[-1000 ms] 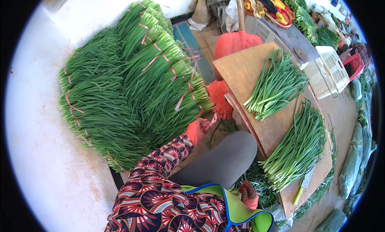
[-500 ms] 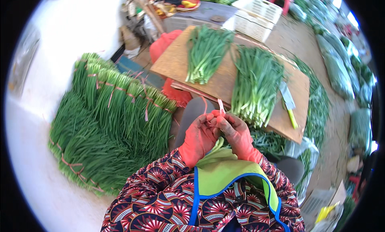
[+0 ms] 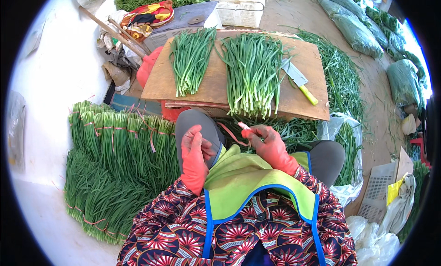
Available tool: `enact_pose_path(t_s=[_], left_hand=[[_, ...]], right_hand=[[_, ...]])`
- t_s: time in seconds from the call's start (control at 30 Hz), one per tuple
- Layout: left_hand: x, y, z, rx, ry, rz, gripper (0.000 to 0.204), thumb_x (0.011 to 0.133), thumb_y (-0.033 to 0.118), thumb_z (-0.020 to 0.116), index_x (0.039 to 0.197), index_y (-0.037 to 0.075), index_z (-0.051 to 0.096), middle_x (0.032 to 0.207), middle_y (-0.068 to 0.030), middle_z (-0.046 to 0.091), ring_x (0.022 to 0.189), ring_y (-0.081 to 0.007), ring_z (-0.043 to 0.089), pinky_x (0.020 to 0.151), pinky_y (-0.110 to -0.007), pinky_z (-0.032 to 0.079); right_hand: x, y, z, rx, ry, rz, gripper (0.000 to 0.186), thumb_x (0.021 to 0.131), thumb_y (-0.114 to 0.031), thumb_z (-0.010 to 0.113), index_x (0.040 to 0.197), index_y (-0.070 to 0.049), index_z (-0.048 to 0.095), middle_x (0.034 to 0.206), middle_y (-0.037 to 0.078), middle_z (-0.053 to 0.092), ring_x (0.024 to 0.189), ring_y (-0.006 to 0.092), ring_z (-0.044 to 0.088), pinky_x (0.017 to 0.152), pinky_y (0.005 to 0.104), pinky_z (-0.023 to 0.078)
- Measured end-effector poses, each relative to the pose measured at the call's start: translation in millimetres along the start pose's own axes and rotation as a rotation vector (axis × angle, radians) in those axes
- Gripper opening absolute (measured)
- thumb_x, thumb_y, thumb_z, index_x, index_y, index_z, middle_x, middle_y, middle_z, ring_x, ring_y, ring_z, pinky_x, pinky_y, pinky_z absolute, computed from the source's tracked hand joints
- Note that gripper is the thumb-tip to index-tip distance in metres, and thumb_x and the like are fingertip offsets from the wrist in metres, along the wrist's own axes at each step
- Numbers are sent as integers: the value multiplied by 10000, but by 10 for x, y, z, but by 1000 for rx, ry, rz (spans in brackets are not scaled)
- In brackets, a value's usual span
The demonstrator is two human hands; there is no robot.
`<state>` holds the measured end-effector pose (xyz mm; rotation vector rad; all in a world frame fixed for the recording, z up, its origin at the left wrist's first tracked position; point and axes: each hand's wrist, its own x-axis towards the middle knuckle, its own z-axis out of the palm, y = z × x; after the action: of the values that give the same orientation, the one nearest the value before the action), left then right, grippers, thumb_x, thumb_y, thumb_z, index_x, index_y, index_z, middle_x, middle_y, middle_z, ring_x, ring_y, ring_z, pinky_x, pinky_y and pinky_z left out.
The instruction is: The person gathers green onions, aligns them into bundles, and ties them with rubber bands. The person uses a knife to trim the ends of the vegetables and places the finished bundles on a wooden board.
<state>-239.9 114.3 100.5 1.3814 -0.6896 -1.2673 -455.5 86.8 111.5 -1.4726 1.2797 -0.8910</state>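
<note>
1. Risk, I judge from here: the pink strip (image 3: 244,126) slips away if the right hand's (image 3: 268,145) pinch slackens.
2. Right hand: turned inward, fingers closed on the strip, short of the desk (image 3: 156,87); I can't fully trace the strip's tail.
3. Left hand (image 3: 194,160): raised, fingers loosely parted, empty.
4. Leafy bunches (image 3: 254,73): 2, on the desk.

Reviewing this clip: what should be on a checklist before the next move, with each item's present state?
1. Right grip secure on the pink strip: ok, held at the fingertips.
2. Left grip free: ok, nothing visible in it.
3. Knife away from both hands: ok, lying on the wooden board, its handle toward the person's side.
4. Larger leafy bundle tied: not ok, no tie shows around it.
5. Pink strip free of knots: cannot tell, too small and partly covered.
</note>
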Motion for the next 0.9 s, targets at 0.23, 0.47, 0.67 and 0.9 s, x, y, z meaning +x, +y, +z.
enact_pose_path(t_s=[0.23, 0.47, 0.67, 0.9], left_hand=[[-59, 145, 534, 191, -566, 67, 229, 931, 173, 576, 1119, 46, 607, 862, 0, 642, 566, -21, 465, 475, -175, 356], [-35, 206, 628, 293, -693, -137, 149, 915, 193, 587, 963, 62, 639, 736, 22, 589, 568, -31, 479, 474, -184, 366], [53, 96, 574, 120, -544, -231, 184, 925, 254, 555, 881, 85, 613, 663, 39, 527, 517, -30, 414, 460, -178, 304], [517, -197, 370, -345, -321, -502, 178, 942, 253, 549, 920, 80, 589, 592, 58, 408, 431, -62, 265, 398, -222, 204]], right_hand=[[-104, 13, -58, -75, -126, -205, 218, 880, -156, 524, 937, 15, 648, 841, 189, 647, 809, 359, 627, 732, 377, 502], [-59, 168, -103, 377, -138, 52, 223, 910, -145, 475, 939, 29, 612, 812, 82, 641, 739, 162, 601, 685, 303, 496], [-19, 219, -73, 849, -259, 250, 328, 963, -277, 506, 1136, -1, 541, 909, 42, 624, 704, 107, 572, 615, 247, 468], [117, 434, 18, 587, -419, 408, 289, 964, -245, 538, 1162, -39, 583, 701, -8, 590, 455, 43, 429, 398, 177, 349]])
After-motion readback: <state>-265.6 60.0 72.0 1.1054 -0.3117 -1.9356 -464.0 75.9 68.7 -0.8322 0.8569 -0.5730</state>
